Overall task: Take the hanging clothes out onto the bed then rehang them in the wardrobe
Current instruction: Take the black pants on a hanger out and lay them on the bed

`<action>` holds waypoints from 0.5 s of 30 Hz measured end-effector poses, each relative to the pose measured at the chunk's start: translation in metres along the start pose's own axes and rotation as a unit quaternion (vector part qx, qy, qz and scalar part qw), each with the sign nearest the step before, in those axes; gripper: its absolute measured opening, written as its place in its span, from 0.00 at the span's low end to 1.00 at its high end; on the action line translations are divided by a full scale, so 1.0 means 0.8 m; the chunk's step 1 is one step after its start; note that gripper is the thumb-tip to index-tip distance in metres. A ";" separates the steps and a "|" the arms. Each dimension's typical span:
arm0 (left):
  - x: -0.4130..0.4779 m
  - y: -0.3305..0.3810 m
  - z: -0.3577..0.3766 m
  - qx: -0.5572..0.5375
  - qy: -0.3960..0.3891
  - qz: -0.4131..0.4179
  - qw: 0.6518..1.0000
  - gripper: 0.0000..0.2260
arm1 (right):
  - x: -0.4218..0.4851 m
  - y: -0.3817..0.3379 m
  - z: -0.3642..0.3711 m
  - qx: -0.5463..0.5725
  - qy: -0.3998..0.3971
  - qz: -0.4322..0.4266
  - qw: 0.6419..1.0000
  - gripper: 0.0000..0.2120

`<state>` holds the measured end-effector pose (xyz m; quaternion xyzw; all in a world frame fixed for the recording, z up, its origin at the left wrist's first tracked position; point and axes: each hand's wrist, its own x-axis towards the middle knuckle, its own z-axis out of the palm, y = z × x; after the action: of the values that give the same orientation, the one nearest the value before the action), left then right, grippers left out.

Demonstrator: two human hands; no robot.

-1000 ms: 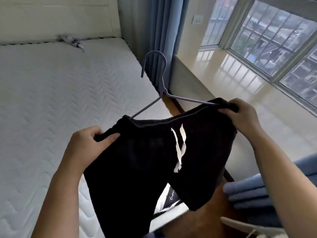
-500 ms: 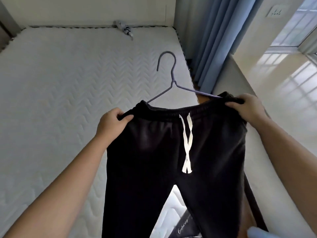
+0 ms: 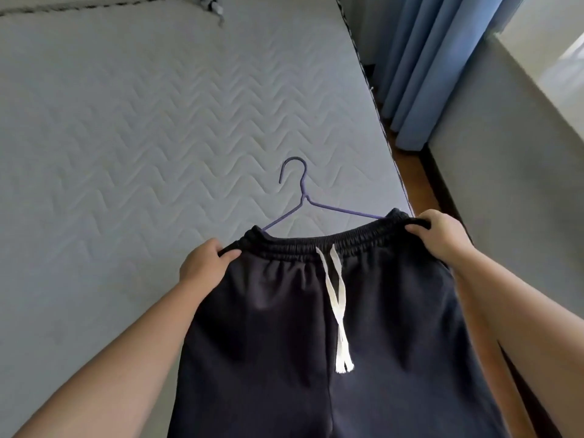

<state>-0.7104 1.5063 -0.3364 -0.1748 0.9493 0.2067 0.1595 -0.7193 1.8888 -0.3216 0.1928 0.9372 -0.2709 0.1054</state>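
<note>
Gripping the left end of the elastic waistband (image 3: 316,246), the left hand (image 3: 202,263) has its fingers and thumb curled round the gathered edge. The right hand (image 3: 442,238), at 3 o'clock from it, clenches the other end likewise. Between them hangs a pair of black trousers (image 3: 278,343), soft matte knit, puckered at the waist and smooth below. A flat white drawstring (image 3: 336,298) drops from the waist centre in two crossed tapes with frayed tips. The waistband runs from 9 to 3 o'clock, its right end a little higher, and the legs fall lengthwise toward 6 o'clock, past the frame edge. A thin purple wire hanger (image 3: 304,197) rises out of the waistband, its sloped shoulders meeting at a twisted neck. Its hook points to 12 o'clock and opens toward 9. The trousers are held above the 5 o'clock part of a grey mattress (image 3: 126,137) quilted in zigzag waves. At 1 o'clock hangs a pleated blue curtain (image 3: 426,58), and brown wooden floor (image 3: 410,172) shows beside the mattress edge.
</note>
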 end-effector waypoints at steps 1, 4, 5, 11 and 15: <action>0.022 -0.002 0.021 -0.005 -0.010 -0.008 1.000 0.16 | 0.021 0.007 0.018 0.002 -0.002 0.007 1.000 0.14; 0.078 -0.017 0.087 -0.020 -0.062 -0.036 0.997 0.16 | 0.073 0.028 0.076 -0.001 -0.039 0.036 0.999 0.14; 0.092 -0.025 0.106 -0.020 -0.077 -0.047 0.996 0.16 | 0.084 0.036 0.097 -0.001 -0.056 0.048 0.997 0.14; 0.139 -0.043 0.149 0.023 -0.103 -0.050 0.993 0.18 | 0.109 0.074 0.167 -0.016 -0.023 0.073 0.997 0.14; 0.134 -0.035 0.146 0.018 -0.116 -0.055 0.992 0.18 | 0.112 0.076 0.160 0.006 -0.059 0.069 0.996 0.14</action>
<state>-0.7676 1.5063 -0.4871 -0.1983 0.9169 0.2000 0.2828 -0.7624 1.8933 -0.4837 0.2409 0.9121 -0.2800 0.1780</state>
